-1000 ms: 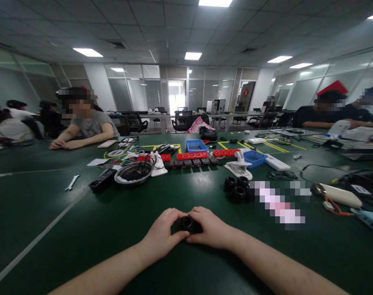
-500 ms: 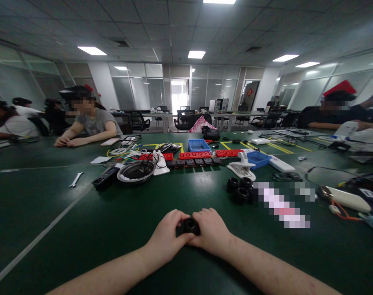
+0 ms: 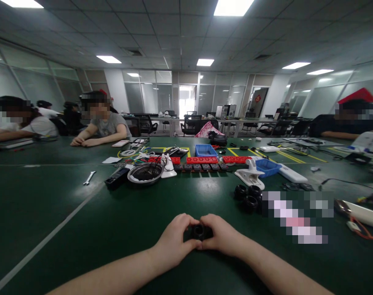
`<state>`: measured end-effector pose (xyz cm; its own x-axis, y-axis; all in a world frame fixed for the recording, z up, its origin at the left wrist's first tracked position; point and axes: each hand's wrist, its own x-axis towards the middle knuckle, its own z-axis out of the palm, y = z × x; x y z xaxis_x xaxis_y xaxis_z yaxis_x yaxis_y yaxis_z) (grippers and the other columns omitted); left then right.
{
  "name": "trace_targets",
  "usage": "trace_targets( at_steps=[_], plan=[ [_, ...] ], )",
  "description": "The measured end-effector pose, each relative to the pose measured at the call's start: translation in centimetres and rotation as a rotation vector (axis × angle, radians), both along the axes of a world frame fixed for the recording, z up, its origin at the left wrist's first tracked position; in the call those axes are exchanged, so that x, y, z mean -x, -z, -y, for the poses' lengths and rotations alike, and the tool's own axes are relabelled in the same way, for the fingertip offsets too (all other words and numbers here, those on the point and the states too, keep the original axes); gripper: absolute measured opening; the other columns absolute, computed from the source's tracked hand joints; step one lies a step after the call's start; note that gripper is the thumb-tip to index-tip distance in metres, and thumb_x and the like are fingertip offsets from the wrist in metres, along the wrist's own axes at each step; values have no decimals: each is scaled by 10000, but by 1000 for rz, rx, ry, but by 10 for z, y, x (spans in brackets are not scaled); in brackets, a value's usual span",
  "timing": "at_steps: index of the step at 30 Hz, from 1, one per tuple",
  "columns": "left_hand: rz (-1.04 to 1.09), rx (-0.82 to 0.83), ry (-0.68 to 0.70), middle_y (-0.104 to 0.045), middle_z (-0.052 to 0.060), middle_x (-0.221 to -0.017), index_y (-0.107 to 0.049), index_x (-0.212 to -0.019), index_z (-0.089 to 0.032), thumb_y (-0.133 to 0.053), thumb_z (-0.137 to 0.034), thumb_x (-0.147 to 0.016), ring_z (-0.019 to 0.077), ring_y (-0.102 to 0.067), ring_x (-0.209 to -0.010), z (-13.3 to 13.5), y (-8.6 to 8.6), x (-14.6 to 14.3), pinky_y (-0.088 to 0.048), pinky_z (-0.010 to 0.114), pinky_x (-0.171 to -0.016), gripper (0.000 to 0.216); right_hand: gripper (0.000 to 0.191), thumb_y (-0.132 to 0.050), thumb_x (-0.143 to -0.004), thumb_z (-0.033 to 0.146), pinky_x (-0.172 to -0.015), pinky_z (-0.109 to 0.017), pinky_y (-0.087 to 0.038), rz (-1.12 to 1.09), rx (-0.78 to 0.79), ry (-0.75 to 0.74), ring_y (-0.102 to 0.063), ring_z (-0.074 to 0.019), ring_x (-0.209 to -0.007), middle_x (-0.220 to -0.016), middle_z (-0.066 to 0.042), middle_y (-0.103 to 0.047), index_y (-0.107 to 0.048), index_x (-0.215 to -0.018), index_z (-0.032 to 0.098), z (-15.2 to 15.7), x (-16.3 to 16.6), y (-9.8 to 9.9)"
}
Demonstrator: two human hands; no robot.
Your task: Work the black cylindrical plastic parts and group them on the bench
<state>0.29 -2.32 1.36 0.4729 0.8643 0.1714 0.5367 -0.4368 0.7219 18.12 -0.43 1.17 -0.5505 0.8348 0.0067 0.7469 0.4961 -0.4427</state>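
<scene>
A small black ring-shaped part [image 3: 199,231] with a round hole in its top is held low over the green table, close in front of me. My left hand [image 3: 177,237] curls round its left side, thumb and fingers meeting at it. From the other side my right hand [image 3: 220,234] closes on the same part, its thumb tip against the left thumb. The fingers hide part of its outer wall. To the right, several similar black round parts [image 3: 250,202] stand in a cluster on the table.
A metal bowl [image 3: 145,173] with black cable, a black power strip [image 3: 116,178] and a wrench [image 3: 89,178] lie to the left. Red socket strips [image 3: 202,160], a white clip base [image 3: 250,176] and blue trays [image 3: 267,167] stand farther back. A co-worker [image 3: 108,125] sits across the table.
The whole view has shifted, so the scene sits a little lower and farther right. My right hand's fingers have drawn back slightly, leaving a small gap between its palm and the black part.
</scene>
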Motion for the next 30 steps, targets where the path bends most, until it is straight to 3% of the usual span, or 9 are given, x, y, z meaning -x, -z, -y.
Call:
trace_targets(
  at_steps=[3, 6, 10, 13, 15, 18, 22, 26, 30],
  plan=[
    [-12, -18, -69, -521, 6, -868, -539, -874, -191, -646, -167, -663, 188, -483, -831, 1, 4, -1, -384, 286, -732, 238, 323, -653, -643, 447, -594, -271, -332, 119, -143, 93, -495, -180, -677, -721, -21, -560, -551, -752, 160, 9, 10, 3],
    [-5, -28, -71, -522, 3, -873, -531, -874, -191, -639, -164, -667, 186, -482, -839, -1, 7, 0, -380, 282, -737, 234, 352, -659, -634, 446, -681, -316, -343, 104, -199, 91, -500, -213, -762, -808, -44, -574, -551, -818, 166, 11, 13, 4],
    [14, -33, 28, -531, 8, -928, -533, -983, -209, -647, -154, -680, 181, -483, -872, -5, 3, 4, -380, 276, -764, 329, 450, -742, -562, 339, -726, -299, -363, -63, -26, -54, -494, -211, -845, -916, -35, -560, -565, -946, 187, 2, 2, 0],
    [-6, -25, 84, -534, 6, -923, -548, -972, -211, -658, -175, -689, 174, -489, -856, -6, -2, 6, -386, 262, -739, 306, 242, -703, -628, 232, -672, -253, -373, -123, 112, -111, -506, -173, -786, -816, -3, -558, -591, -834, 175, -4, -5, -4],
    [-27, -23, 75, -531, 4, -894, -554, -932, -200, -673, -208, -682, 172, -491, -832, -5, -3, 5, -387, 256, -715, 277, 219, -711, -620, 239, -613, -232, -361, -104, 118, -62, -504, -162, -735, -764, 3, -546, -578, -776, 161, -4, -4, -3],
    [-51, -27, -19, -525, -2, -851, -541, -858, -185, -690, -233, -655, 175, -489, -805, -4, 1, 2, -386, 257, -685, 257, 325, -720, -595, 380, -561, -242, -332, 8, 0, 66, -490, -169, -675, -730, -13, -544, -551, -755, 153, 2, 6, 1],
    [-52, -53, -136, -535, 2, -849, -528, -831, -185, -685, -206, -640, 188, -494, -820, -3, 5, 0, -390, 279, -708, 248, 302, -604, -695, 450, -622, -296, -338, 142, -200, 168, -491, -200, -702, -725, -39, -562, -537, -752, 161, 11, 19, 7],
    [-14, -73, -30, -556, 11, -915, -552, -953, -202, -642, -166, -688, 190, -498, -880, -3, 2, 4, -390, 291, -774, 282, 393, -661, -631, 462, -683, -314, -355, 59, -199, 152, -489, -224, -800, -846, -50, -566, -548, -864, 167, 13, 15, 6],
    [-4, -82, 82, -567, 3, -952, -556, -1038, -228, -624, -158, -719, 179, -501, -896, -6, -2, 10, -384, 283, -788, 334, 352, -685, -640, 293, -709, -281, -370, -116, -9, -18, -493, -196, -833, -889, -28, -557, -567, -949, 175, 6, 0, 1]
  ],
)
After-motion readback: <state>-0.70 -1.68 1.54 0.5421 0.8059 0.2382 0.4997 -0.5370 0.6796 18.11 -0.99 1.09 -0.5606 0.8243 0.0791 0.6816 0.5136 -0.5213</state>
